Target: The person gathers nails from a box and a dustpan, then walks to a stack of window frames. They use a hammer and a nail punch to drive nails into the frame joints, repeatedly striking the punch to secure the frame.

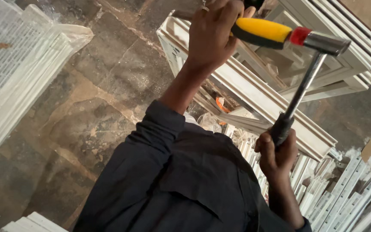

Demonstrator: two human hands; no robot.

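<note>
Head view is looking down over a dark shirt [185,180] at two hands working above a stone floor [91,99].

Left hand [213,36] is closed around a chisel-type tool with a yellow and black handle [260,31], which has a red band near the far end. The handle lies roughly sideways near the top of the shot, and I can't see the working tip at all; it's hidden past the hand.

Right hand [278,152] is gripping the black rubber grip of a hammer [305,79]. The shiny metal shaft runs up and to the right, and the steel hammer head [327,43] is touching the end of that yellow handle, right at the red band.

Both tools are held over a white window frame [263,101] that sits tilted on the floor. Something small and orange [220,105] shows just under its edge. Lower right has a pile of white profile offcuts [344,189], and more white frame pieces [22,81] are stacked well apart on the left.
</note>
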